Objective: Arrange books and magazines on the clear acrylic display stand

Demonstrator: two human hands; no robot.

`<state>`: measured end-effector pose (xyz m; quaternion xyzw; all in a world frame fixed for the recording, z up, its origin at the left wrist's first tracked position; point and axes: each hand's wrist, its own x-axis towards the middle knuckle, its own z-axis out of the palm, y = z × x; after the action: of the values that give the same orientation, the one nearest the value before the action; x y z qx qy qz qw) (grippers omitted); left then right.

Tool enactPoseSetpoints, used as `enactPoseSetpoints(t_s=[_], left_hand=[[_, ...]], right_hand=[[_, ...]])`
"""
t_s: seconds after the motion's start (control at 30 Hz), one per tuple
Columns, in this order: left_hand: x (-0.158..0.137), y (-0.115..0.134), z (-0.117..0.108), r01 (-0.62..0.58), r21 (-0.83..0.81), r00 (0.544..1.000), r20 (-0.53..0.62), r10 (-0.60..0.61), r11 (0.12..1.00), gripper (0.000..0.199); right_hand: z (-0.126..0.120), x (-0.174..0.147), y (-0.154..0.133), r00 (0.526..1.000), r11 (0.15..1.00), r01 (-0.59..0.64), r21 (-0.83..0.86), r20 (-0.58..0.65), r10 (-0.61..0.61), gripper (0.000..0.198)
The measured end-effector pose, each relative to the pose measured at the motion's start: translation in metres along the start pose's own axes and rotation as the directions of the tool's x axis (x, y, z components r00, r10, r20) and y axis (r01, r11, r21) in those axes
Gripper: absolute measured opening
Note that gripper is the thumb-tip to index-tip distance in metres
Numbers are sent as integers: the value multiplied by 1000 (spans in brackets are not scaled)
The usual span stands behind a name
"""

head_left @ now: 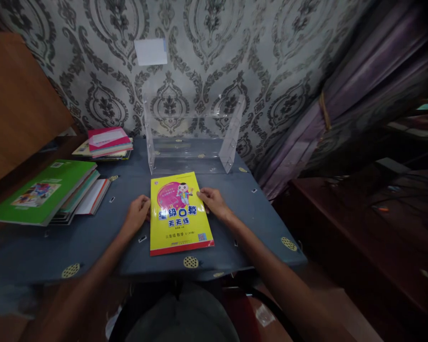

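Note:
A yellow workbook (180,216) with a cartoon child, a pink circle and a red bottom band is in front of me, face up at the table's middle. My left hand (138,213) grips its left edge, fingers curled at the side. At the upper right edge, my right hand (214,202) holds it with the thumb on the cover and the other fingers partly hidden. Just behind the workbook stands a clear acrylic rack (192,147) with transparent side panels.
Green-covered books (43,190) lie stacked at the left, with a pink-topped pile (109,140) behind them. The table has a blue patterned cloth (257,223). A patterned wall (214,52) rises behind, a purple curtain (306,118) hangs right, and a dark red cabinet (342,213) stands beyond.

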<state>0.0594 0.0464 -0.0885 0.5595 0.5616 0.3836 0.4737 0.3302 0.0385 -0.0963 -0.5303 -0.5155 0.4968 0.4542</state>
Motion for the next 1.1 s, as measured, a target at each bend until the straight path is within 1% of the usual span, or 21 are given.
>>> enactPoseSetpoints(t_s=[0.03,0.07,0.1,0.13,0.17,0.2,0.27,0.3,0.33,0.37,0.4,0.43,0.5,0.57,0.6,0.67,0.77,0.97,1.03,1.1], left_hand=[[1,0,-3,-75,167,997,2,75,983,26],[2,0,-6,-154,329,987,1,163,932,21],[3,1,-7,-226,470,968,7,252,854,18],[6,2,-8,-285,577,943,27,331,766,16],[8,2,-7,-336,643,917,58,394,688,16],[12,1,-6,-383,674,892,93,442,632,16],[20,-2,-3,-469,671,849,164,502,574,16],[24,-5,-1,-498,660,835,192,515,562,16],[27,-8,0,-513,653,830,212,517,556,17],[29,-11,1,-517,651,830,224,510,555,17],[31,-14,2,-511,654,836,226,501,557,17],[32,-16,2,-502,658,841,222,493,561,17],[33,-20,3,-502,654,840,211,500,566,18],[32,-21,2,-524,637,825,214,523,565,19],[32,-22,2,-533,630,819,214,533,565,20],[32,-22,1,-539,625,813,213,542,565,20],[33,-22,1,-533,635,816,212,538,558,20],[31,-22,4,-482,696,844,204,496,532,29],[30,-22,4,-479,702,844,203,496,528,30],[30,-22,4,-482,702,842,203,500,525,32]], right_hand=[[-3,0,6,1000,998,-12,-59,-5,11,43],[-5,-1,10,1000,991,-16,-130,-13,14,41],[-8,-1,13,1000,977,-11,-214,-24,6,38],[-11,-2,13,999,950,0,-313,-38,-12,35],[-13,-3,12,998,904,12,-426,-58,-40,31],[-15,-4,9,994,840,15,-542,-80,-70,28],[-13,-6,-1,984,691,-10,-722,-131,-123,23],[-8,-6,-7,979,633,-19,-774,-142,-144,19],[-1,-6,-13,977,595,-4,-804,-129,-167,16],[8,-4,-18,978,577,43,-815,-84,-192,15],[20,-2,-23,973,566,130,-814,-5,-229,15],[34,2,-27,955,547,244,-801,100,-278,17],[63,13,-30,889,510,450,-733,317,-329,23],[88,27,-28,833,479,553,-682,435,-342,26],[98,34,-25,820,466,572,-675,464,-335,26],[110,47,-19,825,454,566,-689,467,-319,27],[112,59,-10,845,463,534,-708,433,-312,29],[97,58,-4,848,477,527,-703,401,-346,25],[88,55,-4,865,494,497,-713,364,-346,24],[74,53,-5,891,506,448,-737,319,-323,21]])
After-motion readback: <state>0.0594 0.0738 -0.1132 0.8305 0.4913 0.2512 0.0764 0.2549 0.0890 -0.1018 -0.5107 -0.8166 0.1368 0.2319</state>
